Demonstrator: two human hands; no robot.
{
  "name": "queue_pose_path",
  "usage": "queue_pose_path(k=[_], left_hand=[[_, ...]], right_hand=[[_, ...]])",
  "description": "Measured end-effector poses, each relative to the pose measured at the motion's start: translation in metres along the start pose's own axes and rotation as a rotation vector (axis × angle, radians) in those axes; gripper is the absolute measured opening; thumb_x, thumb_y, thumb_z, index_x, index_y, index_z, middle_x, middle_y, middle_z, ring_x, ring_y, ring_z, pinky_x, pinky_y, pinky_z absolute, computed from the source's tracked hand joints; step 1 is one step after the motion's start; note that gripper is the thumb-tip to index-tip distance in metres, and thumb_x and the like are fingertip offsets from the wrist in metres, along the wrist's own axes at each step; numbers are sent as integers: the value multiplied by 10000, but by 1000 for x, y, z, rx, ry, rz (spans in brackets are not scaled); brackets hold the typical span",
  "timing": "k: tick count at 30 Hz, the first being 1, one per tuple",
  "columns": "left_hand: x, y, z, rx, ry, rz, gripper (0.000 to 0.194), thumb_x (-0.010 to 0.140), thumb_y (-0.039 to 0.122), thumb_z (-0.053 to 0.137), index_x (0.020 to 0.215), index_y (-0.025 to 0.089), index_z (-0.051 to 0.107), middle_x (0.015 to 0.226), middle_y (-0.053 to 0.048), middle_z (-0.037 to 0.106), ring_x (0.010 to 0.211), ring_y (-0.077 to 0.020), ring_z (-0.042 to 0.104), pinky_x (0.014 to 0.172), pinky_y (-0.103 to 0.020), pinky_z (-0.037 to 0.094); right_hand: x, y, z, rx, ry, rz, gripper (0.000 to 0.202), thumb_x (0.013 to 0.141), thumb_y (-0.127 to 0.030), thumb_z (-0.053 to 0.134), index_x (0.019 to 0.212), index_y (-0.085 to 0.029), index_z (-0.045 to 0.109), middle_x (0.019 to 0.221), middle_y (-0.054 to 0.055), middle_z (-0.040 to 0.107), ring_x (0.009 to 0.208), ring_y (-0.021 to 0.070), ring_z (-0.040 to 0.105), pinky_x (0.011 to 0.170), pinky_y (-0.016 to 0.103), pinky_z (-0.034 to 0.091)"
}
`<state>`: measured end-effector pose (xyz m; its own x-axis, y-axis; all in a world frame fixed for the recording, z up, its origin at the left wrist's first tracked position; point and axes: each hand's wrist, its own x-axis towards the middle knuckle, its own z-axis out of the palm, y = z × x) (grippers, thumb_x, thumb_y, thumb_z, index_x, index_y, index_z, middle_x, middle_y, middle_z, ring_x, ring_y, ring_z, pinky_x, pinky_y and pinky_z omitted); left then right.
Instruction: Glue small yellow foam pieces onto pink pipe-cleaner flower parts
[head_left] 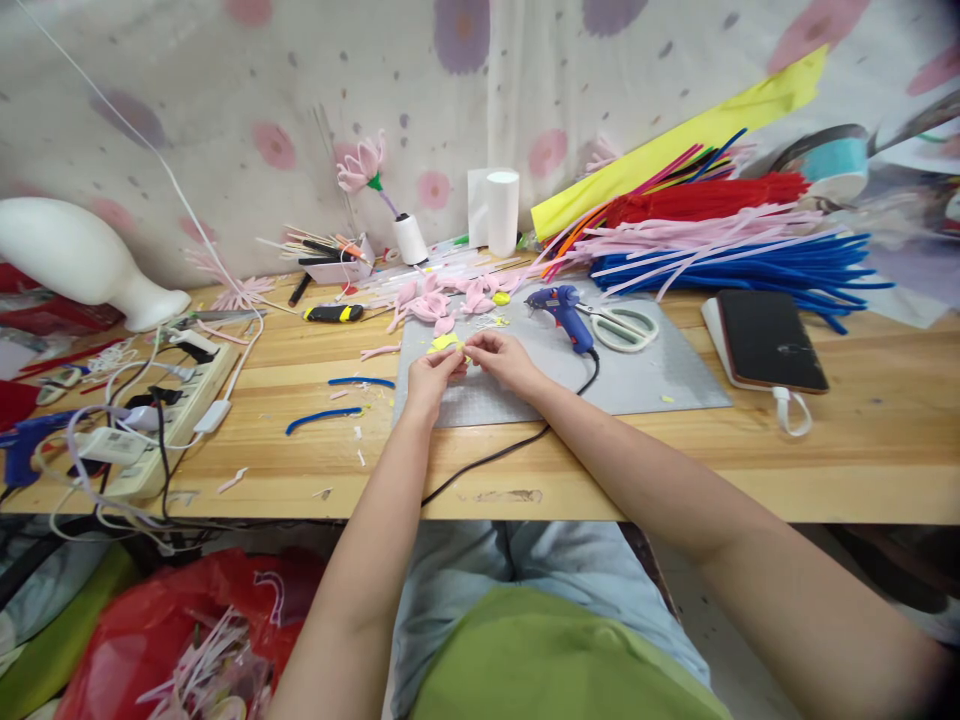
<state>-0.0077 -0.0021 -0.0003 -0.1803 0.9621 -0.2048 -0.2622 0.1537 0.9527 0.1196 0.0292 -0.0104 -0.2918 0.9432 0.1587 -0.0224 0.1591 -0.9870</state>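
Over the grey cutting mat (645, 385), my left hand (436, 375) and my right hand (504, 358) meet with their fingertips pinched close together. Something small and yellow shows at the fingertips, too small to make out fully. A yellow piece (444, 341) lies just behind my left fingers. Pink fuzzy petals (429, 303) are heaped beyond my hands, with a yellow bit (501, 298) beside them. To the right of my right hand, a blue glue gun (565, 315) lies on the mat against white-handled scissors (624, 328).
Bundles of blue (735, 265) and red stems (705, 198) fill the back right, near a black phone-like device (772, 340). A cutter (334, 313), blue stem pieces (324, 418) and a power strip (176, 420) lie left. The glue gun's cord (495, 457) crosses below my right forearm.
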Motion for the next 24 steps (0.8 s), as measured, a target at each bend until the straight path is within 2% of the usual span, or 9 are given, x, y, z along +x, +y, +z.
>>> queue_pose_path(k=[4, 7, 10, 14, 18, 24], left_hand=[[1, 1, -2, -20, -31, -10, 254, 606, 338, 729, 697, 109, 669, 678, -66, 664, 612, -134, 617, 662, -292, 499], [2, 2, -2, -73, -13, -4, 298, 683, 409, 657, 728, 115, 670, 755, -90, 677, 669, -144, 630, 680, -298, 507], [3, -2, 2, -124, 74, 74, 237, 669, 350, 692, 746, 127, 672, 793, -71, 679, 701, -122, 624, 720, -287, 504], [7, -9, 11, -101, 135, 127, 192, 595, 268, 755, 701, 129, 676, 662, -10, 647, 621, -87, 587, 713, -265, 494], [9, -11, 16, -110, 76, 108, 214, 554, 258, 780, 681, 121, 675, 624, -1, 638, 582, -80, 578, 697, -264, 497], [9, -9, 17, -128, 22, 77, 179, 594, 244, 760, 689, 116, 679, 657, -19, 652, 610, -87, 598, 731, -280, 505]], right_hand=[[1, 2, 0, 22, 61, 9, 221, 658, -397, 603, 655, -192, 519, 559, -51, 471, 504, 71, 380, 474, 222, 302], [0, -2, -1, 82, 97, 78, 248, 659, -411, 628, 671, -199, 500, 537, -62, 433, 475, 67, 352, 451, 220, 284], [-2, -6, -3, 161, 94, 143, 287, 654, -426, 644, 678, -202, 467, 536, -67, 429, 446, 57, 330, 428, 215, 263], [-2, -8, -3, 218, 81, 161, 326, 663, -451, 639, 676, -206, 424, 546, -72, 427, 428, 46, 324, 415, 206, 253], [-1, -7, -2, 252, 92, 179, 302, 662, -411, 644, 685, -201, 428, 544, -75, 434, 420, 39, 330, 410, 197, 248], [1, -6, -1, 256, 109, 197, 262, 671, -370, 639, 694, -199, 443, 526, -79, 441, 404, 39, 323, 400, 195, 239]])
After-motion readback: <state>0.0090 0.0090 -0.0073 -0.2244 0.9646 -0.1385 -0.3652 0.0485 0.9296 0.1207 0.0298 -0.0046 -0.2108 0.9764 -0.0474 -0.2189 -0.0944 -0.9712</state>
